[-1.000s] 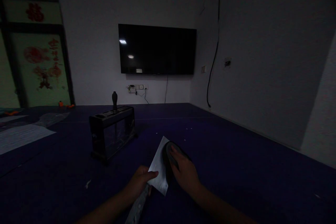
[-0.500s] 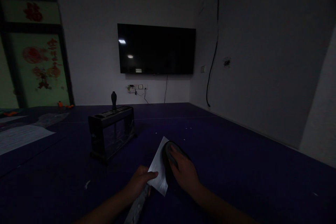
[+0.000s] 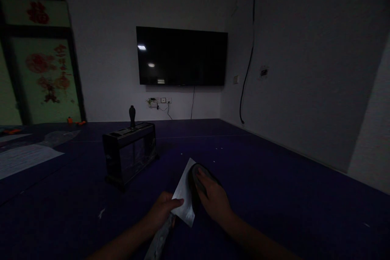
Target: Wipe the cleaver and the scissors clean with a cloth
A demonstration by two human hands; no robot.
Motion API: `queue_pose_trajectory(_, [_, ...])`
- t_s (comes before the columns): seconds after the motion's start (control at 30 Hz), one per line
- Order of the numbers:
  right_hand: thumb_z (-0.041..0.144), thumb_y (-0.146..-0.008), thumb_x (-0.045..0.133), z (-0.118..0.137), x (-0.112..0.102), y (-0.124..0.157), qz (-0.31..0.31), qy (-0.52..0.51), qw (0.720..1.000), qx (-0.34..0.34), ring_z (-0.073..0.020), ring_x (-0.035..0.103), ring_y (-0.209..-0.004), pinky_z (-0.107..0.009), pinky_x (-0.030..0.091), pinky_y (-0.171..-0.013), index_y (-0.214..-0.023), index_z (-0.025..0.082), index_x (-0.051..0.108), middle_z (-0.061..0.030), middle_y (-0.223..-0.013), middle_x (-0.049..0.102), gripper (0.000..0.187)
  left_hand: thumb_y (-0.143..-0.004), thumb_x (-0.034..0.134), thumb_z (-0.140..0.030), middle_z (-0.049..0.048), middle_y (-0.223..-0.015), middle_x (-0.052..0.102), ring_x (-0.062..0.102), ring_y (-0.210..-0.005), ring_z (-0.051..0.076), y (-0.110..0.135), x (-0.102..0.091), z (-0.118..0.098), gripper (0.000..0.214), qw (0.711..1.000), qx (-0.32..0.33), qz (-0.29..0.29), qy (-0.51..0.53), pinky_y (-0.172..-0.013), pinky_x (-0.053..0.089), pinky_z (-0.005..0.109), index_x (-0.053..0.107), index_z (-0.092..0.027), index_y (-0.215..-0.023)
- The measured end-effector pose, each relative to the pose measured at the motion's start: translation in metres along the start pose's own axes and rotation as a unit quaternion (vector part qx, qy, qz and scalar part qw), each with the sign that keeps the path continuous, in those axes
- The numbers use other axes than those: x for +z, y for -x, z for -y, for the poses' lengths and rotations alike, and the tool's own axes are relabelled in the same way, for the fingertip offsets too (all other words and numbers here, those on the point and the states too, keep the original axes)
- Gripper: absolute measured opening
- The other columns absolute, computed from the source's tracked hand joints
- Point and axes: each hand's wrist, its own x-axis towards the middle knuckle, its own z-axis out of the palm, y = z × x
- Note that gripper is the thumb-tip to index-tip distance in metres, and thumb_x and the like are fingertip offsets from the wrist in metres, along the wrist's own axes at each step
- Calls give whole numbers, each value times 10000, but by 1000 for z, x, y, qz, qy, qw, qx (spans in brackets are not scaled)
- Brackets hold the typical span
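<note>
My left hand [image 3: 162, 210] is closed, pinching the near edge of a pale sheet [image 3: 184, 195] that stands tilted above the dark blue surface [image 3: 274, 187]. Below that hand a long pale strip [image 3: 158, 239] runs toward me. My right hand [image 3: 213, 199] lies with fingers curved over a dark rounded object [image 3: 196, 176] pressed against the right side of the sheet. The room is dim, so I cannot make out what the dark object is.
A black rack with a dark handle sticking up [image 3: 129, 150] stands left of the hands. Pale sheets [image 3: 26, 156] lie at the far left. A wall television [image 3: 182, 56] hangs ahead, and a decorated door [image 3: 42, 69] is at the left.
</note>
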Motion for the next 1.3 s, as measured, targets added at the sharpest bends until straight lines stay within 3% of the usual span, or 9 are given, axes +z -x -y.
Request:
queue_pose_trajectory(0.53, [200, -811, 433, 4, -5, -1, 19, 6, 1000, 14, -214, 491, -1147, -359, 393, -967, -1225, 186, 511, -84, -1346, 416, 421, -478, 645, -592, -29, -363, 464, 383, -327, 78, 2, 1, -1, 465, 1000, -11, -6, -7, -378, 249, 217, 532, -141, -464])
queue_pose_trajectory(1.0, [139, -775, 442, 2, -3, 1, 28, -12, 999, -15, -207, 502, -1136, -366, 389, -970, -1245, 180, 492, -84, -1314, 460, 474, -469, 642, -626, -9, -372, 467, 392, -343, 85, -3, -2, 3, 509, 1000, 12, -4, 7, -394, 240, 223, 525, -131, -435])
queue_pose_trajectory(1.3, [177, -806, 424, 3, -3, 0, -17, -25, 999, 15, -205, 429, -1202, -374, 362, -1000, -1241, 189, 494, -71, -1359, 397, 441, -458, 651, -610, -4, -387, 499, 378, -335, 79, 1, 1, -2, 493, 1000, -2, 26, -8, -381, 245, 222, 554, -127, -459])
